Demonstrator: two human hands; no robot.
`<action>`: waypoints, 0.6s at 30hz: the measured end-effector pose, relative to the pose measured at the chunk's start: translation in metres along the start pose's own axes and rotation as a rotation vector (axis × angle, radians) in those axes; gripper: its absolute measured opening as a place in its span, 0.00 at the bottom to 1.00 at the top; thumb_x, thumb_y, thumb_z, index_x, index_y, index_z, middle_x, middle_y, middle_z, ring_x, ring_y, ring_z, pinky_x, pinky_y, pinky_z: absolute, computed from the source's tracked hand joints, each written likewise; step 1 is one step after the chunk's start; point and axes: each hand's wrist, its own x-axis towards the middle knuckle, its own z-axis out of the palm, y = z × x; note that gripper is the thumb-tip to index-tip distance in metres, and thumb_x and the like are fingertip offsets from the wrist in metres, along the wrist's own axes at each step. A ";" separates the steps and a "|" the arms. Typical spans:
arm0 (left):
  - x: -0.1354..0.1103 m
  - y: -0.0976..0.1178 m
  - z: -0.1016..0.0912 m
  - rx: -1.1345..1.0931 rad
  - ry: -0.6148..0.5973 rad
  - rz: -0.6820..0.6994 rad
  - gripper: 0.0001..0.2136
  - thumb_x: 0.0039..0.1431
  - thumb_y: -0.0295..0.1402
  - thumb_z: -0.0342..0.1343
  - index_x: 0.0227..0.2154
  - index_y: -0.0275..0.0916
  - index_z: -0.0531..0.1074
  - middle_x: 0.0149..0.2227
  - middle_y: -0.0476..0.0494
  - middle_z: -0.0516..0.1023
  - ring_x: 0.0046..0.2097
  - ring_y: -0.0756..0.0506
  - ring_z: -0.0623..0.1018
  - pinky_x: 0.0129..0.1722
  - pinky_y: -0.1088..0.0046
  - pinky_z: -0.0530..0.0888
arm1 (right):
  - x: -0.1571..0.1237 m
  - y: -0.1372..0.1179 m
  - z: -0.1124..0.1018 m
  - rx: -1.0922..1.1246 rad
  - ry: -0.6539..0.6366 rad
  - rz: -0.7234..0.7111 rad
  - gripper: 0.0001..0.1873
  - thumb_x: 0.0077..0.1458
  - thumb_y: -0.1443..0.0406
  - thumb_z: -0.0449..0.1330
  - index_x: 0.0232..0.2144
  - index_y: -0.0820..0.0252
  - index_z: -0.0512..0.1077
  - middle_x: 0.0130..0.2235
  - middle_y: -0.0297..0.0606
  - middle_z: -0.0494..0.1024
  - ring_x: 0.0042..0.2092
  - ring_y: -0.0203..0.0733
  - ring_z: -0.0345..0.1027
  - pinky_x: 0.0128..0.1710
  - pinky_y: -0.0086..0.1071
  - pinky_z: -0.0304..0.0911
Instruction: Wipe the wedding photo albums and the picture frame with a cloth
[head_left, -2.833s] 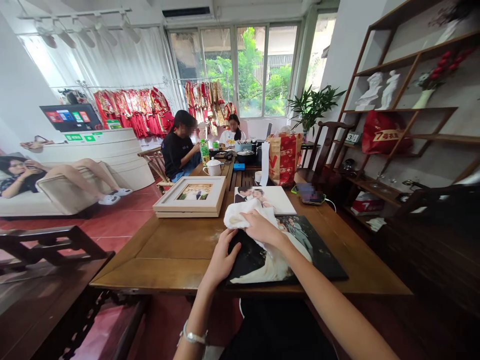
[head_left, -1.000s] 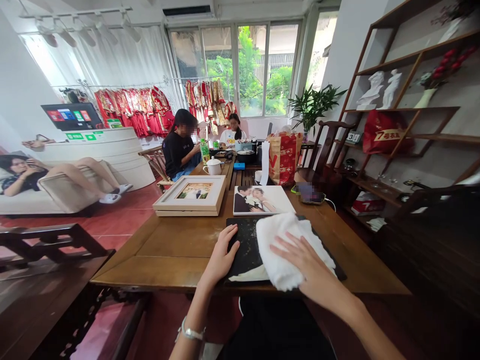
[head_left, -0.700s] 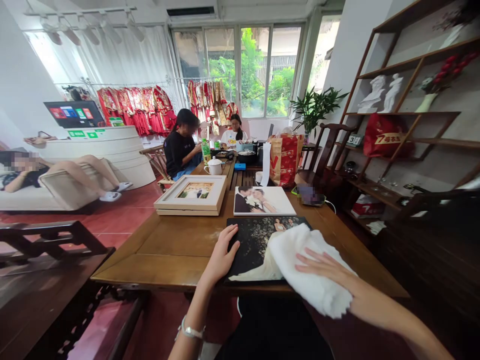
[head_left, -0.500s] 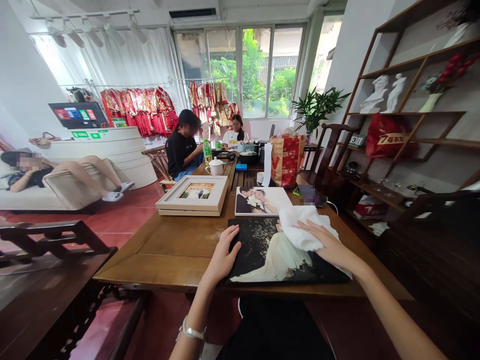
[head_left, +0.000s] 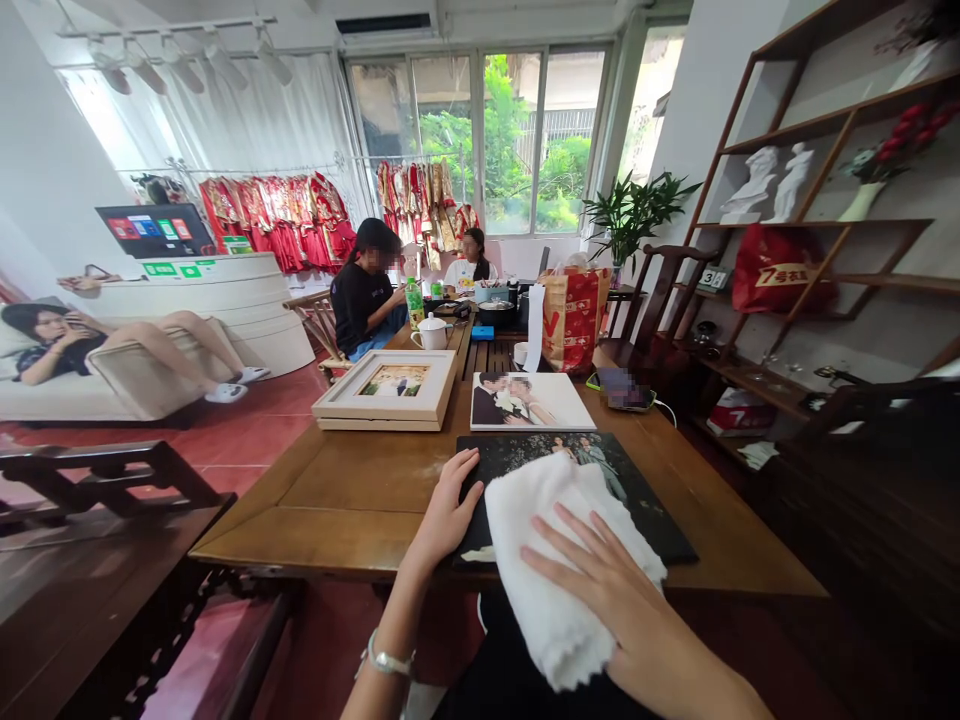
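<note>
A dark wedding photo panel [head_left: 645, 500] lies flat at the near edge of the wooden table [head_left: 352, 500]. My left hand [head_left: 446, 510] rests flat on its left edge, fingers stretched out, steadying it. My right hand [head_left: 622, 600] lies with spread fingers on a white cloth [head_left: 540, 540], pressing it onto the panel's near part. The cloth hangs over the table's near edge. A wristwatch is on my left wrist.
Behind the panel lie a light photo print [head_left: 529, 400] and a stack of white picture frames [head_left: 386, 390]. A phone [head_left: 622, 388], a red bag [head_left: 571, 315], a teapot [head_left: 431, 332] stand farther back. Two people [head_left: 367, 295] sit at the far end. Shelves [head_left: 810, 220] at right, a dark chair [head_left: 105, 480] at left.
My right hand has swept the white cloth from the panel's upper right down to its near edge. My left hand has stayed on the panel's left edge.
</note>
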 end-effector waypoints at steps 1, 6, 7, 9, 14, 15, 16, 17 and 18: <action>0.000 0.000 0.000 -0.004 0.001 0.002 0.18 0.61 0.32 0.48 0.54 0.42 0.63 0.59 0.40 0.63 0.62 0.44 0.61 0.63 0.57 0.56 | -0.009 0.002 -0.002 0.025 -0.021 -0.005 0.47 0.42 0.76 0.51 0.62 0.38 0.49 0.66 0.23 0.45 0.66 0.45 0.31 0.63 0.51 0.29; -0.001 -0.001 -0.001 -0.010 0.006 0.005 0.18 0.61 0.32 0.48 0.54 0.43 0.63 0.59 0.40 0.63 0.62 0.43 0.61 0.63 0.56 0.55 | -0.023 0.047 -0.018 0.049 -0.020 0.075 0.34 0.53 0.70 0.50 0.61 0.38 0.53 0.65 0.23 0.49 0.66 0.44 0.36 0.64 0.48 0.32; -0.001 0.000 -0.001 -0.009 0.004 0.006 0.18 0.61 0.32 0.48 0.54 0.43 0.63 0.59 0.40 0.63 0.62 0.43 0.61 0.62 0.56 0.55 | -0.019 0.058 -0.022 0.033 0.009 0.097 0.35 0.52 0.71 0.49 0.61 0.39 0.53 0.65 0.23 0.50 0.66 0.44 0.36 0.64 0.47 0.33; -0.002 0.000 -0.001 -0.008 -0.003 0.009 0.18 0.61 0.32 0.48 0.54 0.43 0.63 0.60 0.40 0.62 0.62 0.43 0.60 0.62 0.56 0.55 | -0.003 0.078 -0.028 -0.019 0.068 0.155 0.39 0.46 0.74 0.48 0.61 0.43 0.55 0.65 0.26 0.52 0.66 0.44 0.37 0.63 0.47 0.34; -0.001 0.000 -0.002 -0.007 -0.013 0.013 0.18 0.61 0.32 0.48 0.55 0.44 0.63 0.60 0.40 0.62 0.62 0.44 0.60 0.63 0.57 0.55 | 0.066 0.093 -0.033 -0.198 0.159 0.377 0.40 0.42 0.76 0.49 0.60 0.52 0.59 0.64 0.36 0.54 0.65 0.51 0.40 0.61 0.53 0.38; -0.001 0.000 -0.002 -0.007 -0.013 0.012 0.18 0.62 0.32 0.48 0.55 0.44 0.63 0.60 0.40 0.62 0.62 0.44 0.60 0.63 0.57 0.55 | 0.079 0.089 -0.031 -0.212 0.171 0.392 0.39 0.43 0.76 0.49 0.60 0.53 0.59 0.64 0.38 0.54 0.65 0.53 0.40 0.60 0.56 0.38; -0.001 0.000 -0.002 -0.006 -0.014 0.011 0.18 0.62 0.32 0.48 0.55 0.44 0.63 0.60 0.40 0.62 0.62 0.44 0.60 0.63 0.57 0.55 | 0.090 0.083 -0.028 -0.217 0.180 0.393 0.39 0.43 0.76 0.49 0.60 0.54 0.59 0.64 0.40 0.54 0.65 0.56 0.40 0.60 0.57 0.37; -0.001 0.000 -0.001 -0.005 -0.013 0.010 0.18 0.61 0.32 0.48 0.55 0.44 0.63 0.60 0.40 0.62 0.62 0.44 0.60 0.63 0.57 0.55 | 0.098 0.075 -0.025 -0.217 0.183 0.383 0.39 0.43 0.76 0.50 0.60 0.54 0.58 0.64 0.41 0.54 0.65 0.57 0.39 0.60 0.59 0.35; -0.001 0.000 -0.001 -0.004 -0.012 0.010 0.18 0.61 0.32 0.48 0.55 0.44 0.63 0.60 0.40 0.62 0.62 0.44 0.60 0.63 0.57 0.55 | 0.103 0.066 -0.021 -0.218 0.180 0.370 0.40 0.42 0.76 0.50 0.60 0.54 0.58 0.64 0.40 0.54 0.65 0.57 0.38 0.60 0.59 0.34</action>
